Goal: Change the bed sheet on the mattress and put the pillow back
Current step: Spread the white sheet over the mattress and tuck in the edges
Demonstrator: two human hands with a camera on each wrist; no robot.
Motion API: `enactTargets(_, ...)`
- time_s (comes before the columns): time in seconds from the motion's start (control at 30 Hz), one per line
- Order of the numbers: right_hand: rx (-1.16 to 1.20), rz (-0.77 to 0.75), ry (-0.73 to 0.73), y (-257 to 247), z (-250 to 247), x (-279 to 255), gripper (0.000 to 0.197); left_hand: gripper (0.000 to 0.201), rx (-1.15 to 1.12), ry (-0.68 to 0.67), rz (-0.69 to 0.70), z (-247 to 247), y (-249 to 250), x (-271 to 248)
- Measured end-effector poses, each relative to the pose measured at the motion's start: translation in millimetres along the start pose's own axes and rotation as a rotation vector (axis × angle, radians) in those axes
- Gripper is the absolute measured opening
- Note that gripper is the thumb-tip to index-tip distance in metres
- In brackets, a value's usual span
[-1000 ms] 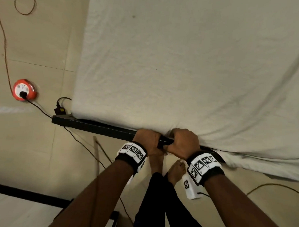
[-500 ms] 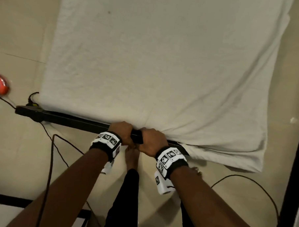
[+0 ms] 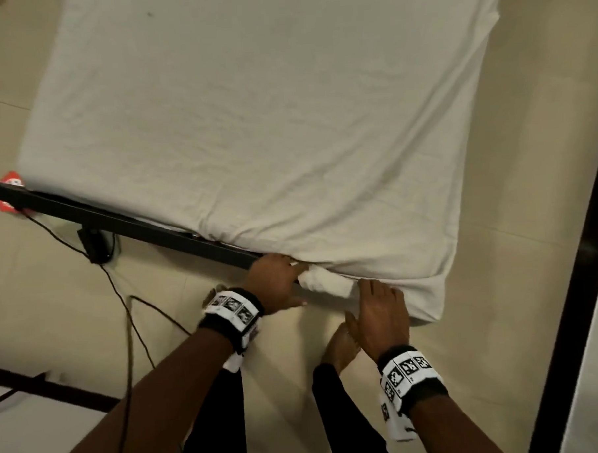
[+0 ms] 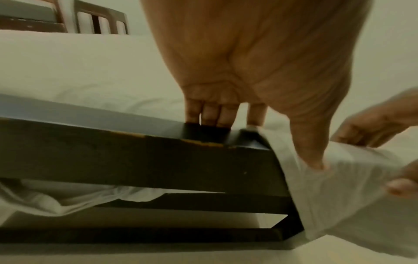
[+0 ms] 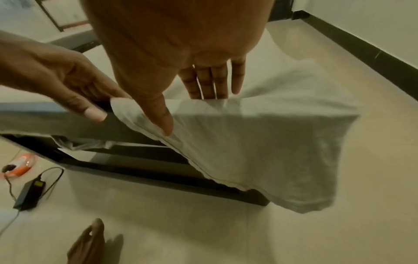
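Note:
A white bed sheet (image 3: 269, 125) covers the mattress, and its near right corner (image 3: 427, 296) hangs loose over the black bed frame rail (image 3: 136, 226). My left hand (image 3: 279, 282) is at the rail beside a bunched roll of sheet (image 3: 324, 285). In the left wrist view its straight fingers (image 4: 210, 116) reach into the gap between mattress and rail (image 4: 135, 157), with the thumb on the hanging sheet (image 4: 339, 196). My right hand (image 3: 380, 311) holds the hanging flap (image 5: 271, 151): thumb (image 5: 165, 123) in front, fingers (image 5: 212, 80) behind the fold. No pillow is in view.
An orange cable reel (image 3: 10, 191), a black power adapter (image 3: 96, 245) and loose cables (image 3: 127, 319) lie on the tiled floor to the left. My bare foot (image 3: 340, 344) stands near the bed. Dark skirting (image 3: 583, 248) runs along the right; another black frame (image 3: 41, 388) sits lower left.
Both hands have slid right along the rail toward the loose corner. They were closed tight together at the rail; now the fingers are stretched out and a roll of sheet shows between them.

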State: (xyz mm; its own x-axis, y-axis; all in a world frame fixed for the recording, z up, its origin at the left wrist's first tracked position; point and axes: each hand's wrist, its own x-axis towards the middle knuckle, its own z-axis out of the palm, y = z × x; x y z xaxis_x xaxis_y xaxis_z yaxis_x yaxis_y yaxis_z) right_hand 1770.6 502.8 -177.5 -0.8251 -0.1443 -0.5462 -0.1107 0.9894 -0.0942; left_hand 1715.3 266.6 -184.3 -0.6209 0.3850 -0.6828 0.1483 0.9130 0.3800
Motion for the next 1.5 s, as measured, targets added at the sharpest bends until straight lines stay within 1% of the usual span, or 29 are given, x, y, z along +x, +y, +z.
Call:
enactTargets(0.07,0.136,-0.046,-0.021,21,9,3,0.052,0.080,0.033,0.010,-0.012,4,21,15)
enactTargets(0.1,0.249,-0.033,-0.042,29,9,8,0.057,0.083,0.056,0.000,-0.034,2,29,24)
enactTargets(0.17,0.394,0.022,-0.155,34,8,21,0.076,0.078,0.093,-0.059,-0.068,-6,39,36)
enactTargets(0.23,0.423,0.040,-0.253,35,11,36,0.086,0.070,0.082,-0.136,-0.084,-6,40,47)
enactTargets(0.27,0.417,0.035,-0.295,36,12,42,0.090,0.070,0.074,-0.174,-0.108,-3,40,52)
enactTargets(0.4,0.390,0.028,-0.531,39,19,66,0.098,0.075,0.035,-0.252,-0.182,14,33,67)
enactTargets(0.47,0.428,0.028,-0.632,40,21,81,0.111,0.080,0.002,-0.302,-0.210,15,31,76)
enactTargets(0.53,0.483,0.050,-0.685,41,26,93,0.120,0.079,-0.046,-0.377,-0.228,16,31,90)
enactTargets(0.6,0.555,0.035,-0.732,43,31,101,0.115,0.076,-0.152,-0.460,-0.253,23,28,107)
enactTargets(0.67,0.636,0.014,-0.764,44,31,105,0.104,0.078,-0.253,-0.528,-0.283,33,22,124)
enactTargets(0.73,0.749,0.044,-0.801,46,31,108,0.087,0.083,-0.253,-0.566,-0.265,36,21,130)
enactTargets(0.77,0.798,0.059,-0.812,46,31,109,0.079,0.073,-0.225,-0.591,-0.255,37,20,132)
enactTargets(0.8,0.825,0.061,-0.797,45,29,109,0.076,0.060,-0.208,-0.595,-0.245,33,21,132)
enactTargets(0.83,0.825,0.058,-0.779,44,28,109,0.078,0.053,-0.181,-0.586,-0.205,28,22,128)
enactTargets(0.9,0.699,0.065,-0.721,42,21,103,0.087,0.052,-0.220,-0.517,-0.135,22,28,116)
enactTargets(0.93,0.572,0.059,-0.631,41,20,95,0.091,0.053,-0.193,-0.444,-0.118,21,30,108)
enactTargets(1.0,0.369,0.045,-0.364,38,15,74,0.100,0.055,-0.056,-0.376,-0.067,18,35,99)
enactTargets(1.03,0.325,0.038,-0.247,34,14,61,0.096,0.055,0.007,-0.350,-0.076,17,36,94)
enactTargets(1.07,0.296,0.031,-0.140,30,12,48,0.084,0.057,0.019,-0.304,-0.100,14,37,91)
enactTargets(1.17,0.253,0.067,0.129,28,10,14,0.038,0.064,0.070,-0.139,-0.102,19,41,84)
enactTargets(1.2,0.251,0.114,0.209,29,9,4,0.030,0.070,0.081,-0.080,-0.113,21,41,81)
enactTargets(1.23,0.246,0.189,0.270,33,9,-6,0.031,0.076,0.107,-0.034,-0.101,25,41,77)
enactTargets(1.27,0.233,0.288,0.300,39,11,-14,0.037,0.078,0.121,-0.003,-0.100,27,43,71)
enactTargets(1.3,0.223,0.405,0.297,46,11,-22,0.046,0.076,0.127,0.068,-0.086,28,47,63)
enactTargets(1.37,0.276,0.632,0.248,59,18,-29,0.067,0.065,0.134,0.244,-0.058,33,57,45)
enactTargets(1.4,0.362,0.702,0.238,63,22,-28,0.074,0.056,0.129,0.314,-0.014,38,63,38)
enactTargets(1.43,0.488,0.715,0.250,68,26,-26,0.074,0.047,0.094,0.342,0.045,43,69,32)
enactTargets(1.47,0.627,0.691,0.300,73,28,-23,0.065,0.046,0.064,0.338,0.115,47,75,29)
enactTargets(1.5,0.730,0.674,0.363,77,24,-19,0.048,0.049,0.061,0.320,0.163,46,80,29)
